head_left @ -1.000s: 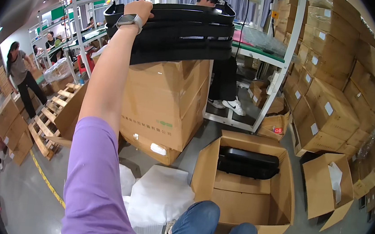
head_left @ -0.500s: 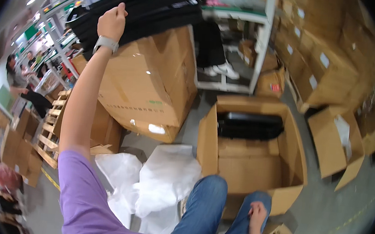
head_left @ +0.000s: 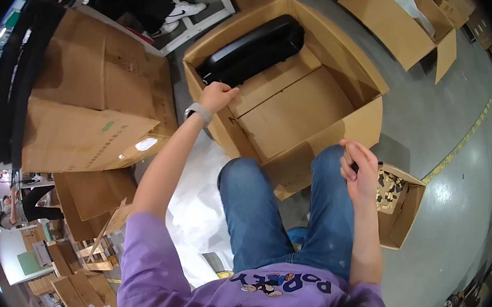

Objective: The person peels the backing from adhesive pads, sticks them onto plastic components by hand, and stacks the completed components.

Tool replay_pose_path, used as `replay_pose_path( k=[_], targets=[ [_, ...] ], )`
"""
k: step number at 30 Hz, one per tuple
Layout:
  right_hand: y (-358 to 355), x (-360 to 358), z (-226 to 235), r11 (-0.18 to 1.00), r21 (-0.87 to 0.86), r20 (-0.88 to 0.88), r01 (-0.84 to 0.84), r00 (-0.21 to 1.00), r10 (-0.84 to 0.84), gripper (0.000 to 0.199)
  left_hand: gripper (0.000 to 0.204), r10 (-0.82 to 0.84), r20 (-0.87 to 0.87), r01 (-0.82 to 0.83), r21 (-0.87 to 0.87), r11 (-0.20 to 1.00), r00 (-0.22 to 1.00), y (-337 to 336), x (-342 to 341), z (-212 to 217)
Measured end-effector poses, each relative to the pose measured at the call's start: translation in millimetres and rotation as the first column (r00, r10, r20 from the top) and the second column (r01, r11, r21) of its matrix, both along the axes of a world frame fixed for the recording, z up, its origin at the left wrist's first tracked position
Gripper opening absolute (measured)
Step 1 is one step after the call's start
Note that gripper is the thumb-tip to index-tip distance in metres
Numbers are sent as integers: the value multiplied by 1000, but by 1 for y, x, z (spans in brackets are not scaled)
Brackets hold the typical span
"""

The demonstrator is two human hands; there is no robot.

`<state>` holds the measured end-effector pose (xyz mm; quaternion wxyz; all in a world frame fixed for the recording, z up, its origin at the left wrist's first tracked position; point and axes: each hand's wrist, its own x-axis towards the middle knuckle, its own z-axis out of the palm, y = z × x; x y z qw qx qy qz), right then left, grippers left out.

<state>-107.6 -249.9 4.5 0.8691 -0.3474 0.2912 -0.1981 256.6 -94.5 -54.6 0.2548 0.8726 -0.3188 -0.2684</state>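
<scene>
Left hand (head_left: 219, 96): fingers curled together; long black plastic part (head_left: 253, 50) seen beyond, in rectangular brown cardboard box (head_left: 303, 111). Small dark object (head_left: 354, 166) (kind unclear) clasped by right hand (head_left: 361, 170).

Dark item (head_left: 355, 166), right hand (head_left: 364, 172): mostly hidden, kind unclear. Pieces (head_left: 389, 190), small box (head_left: 409, 215): too small to identify. Carton (head_left: 382, 33), upper right: cut by top edge.

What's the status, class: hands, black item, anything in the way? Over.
Left hand at open carton, nothing visibly held. Right hand by right knee, grip unclear. Black item in carton, nothing covering it.
</scene>
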Motion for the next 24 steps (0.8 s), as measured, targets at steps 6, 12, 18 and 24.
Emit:
replay_pose_path(
  k=[6, 12, 18, 24],
  targets=[
    [-19, 8, -26, 937, -256, -170, 239, 943, -287, 16, 36, -239, 540, -62, 480, 875, 807, -86, 41, -94],
    [-28, -4, -33, 855, -471, -232, 219, 904, -360, 15, 37, -314, 665, -117, 519, 846, 677, -137, 126, -196],
    [-52, -30, -27, 926, -204, -34, 317, 943, -331, 17, 28, -331, 735, -205, 534, 820, 592, -150, 157, -269],
    [-52, -25, -21, 923, -192, -63, 334, 934, -351, 13, 13, -603, 660, 15, 669, 743, 448, -130, 140, -261]
  ],
)
